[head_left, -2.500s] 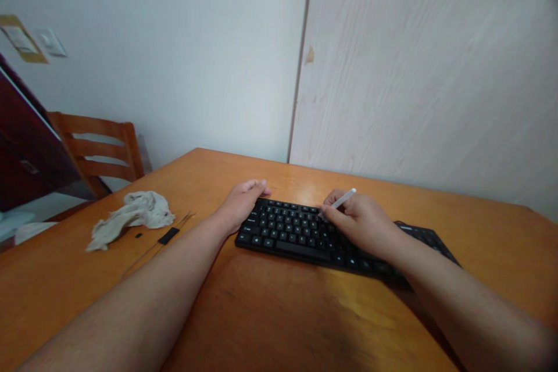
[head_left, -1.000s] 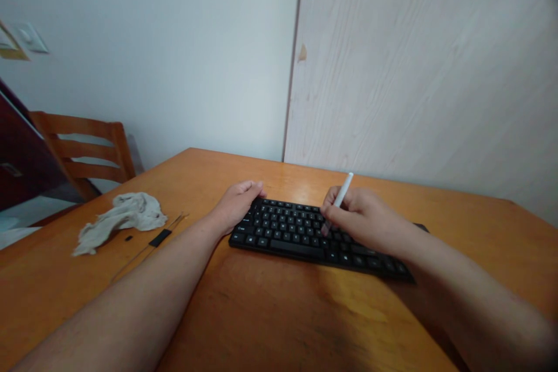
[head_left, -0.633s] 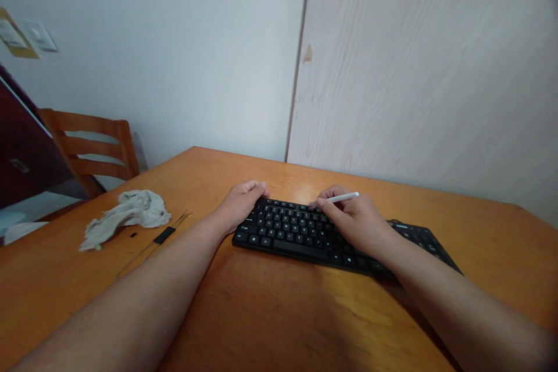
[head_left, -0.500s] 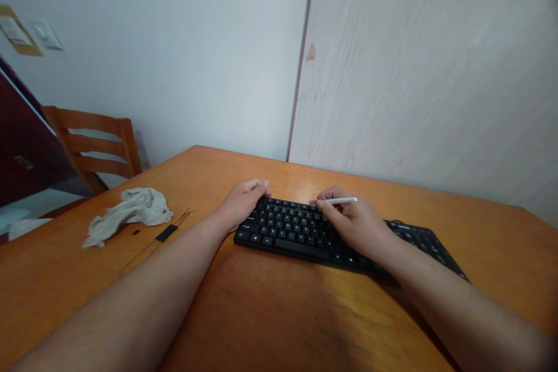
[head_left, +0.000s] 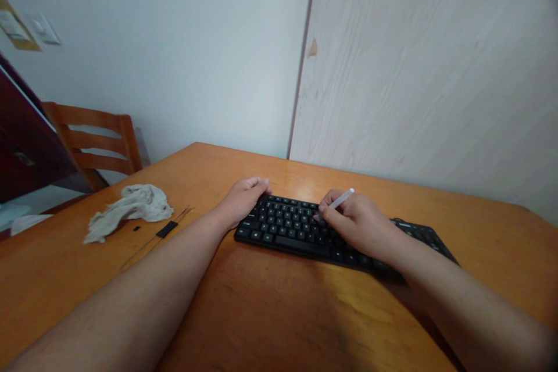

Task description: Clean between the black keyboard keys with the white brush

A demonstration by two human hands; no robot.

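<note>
**View:** head camera, looking forward and down at the desk.

**Left hand:** The left hand (head_left: 243, 201) was half open, with the fingers softly curved, and it had hold of nothing. It lay at the upper left corner of the keyboard.

**Right hand:** The right hand (head_left: 358, 228) was nearly closed. Its thumb and fingers pinched a thin white pen (head_left: 342, 199) and it lay over the right part of the keys.

**Pen:** The pen was tilted, and its upper end stood out above the hand. Its lower end was hidden by the fingers, so I could not tell if it touched a key.

**Keyboard:** The black keyboard (head_left: 283, 228) lay flat on the desk, between the two hands and a little turned. Its right end showed behind the right hand.

**Desk:** The orange wooden desk (head_left: 270, 308) carried all of these things.

**Left side of desk:** A crumpled beige cloth (head_left: 131, 207) lay well apart from the keyboard. Just beside it were a small black piece (head_left: 136, 228) and a black strip (head_left: 167, 229) on a thin wire (head_left: 139, 257).

**Behind:** There were a wooden chair (head_left: 93, 145), a white wall (head_left: 174, 58) with a light switch (head_left: 43, 29), and a pale wood-grain door (head_left: 414, 99).
</note>
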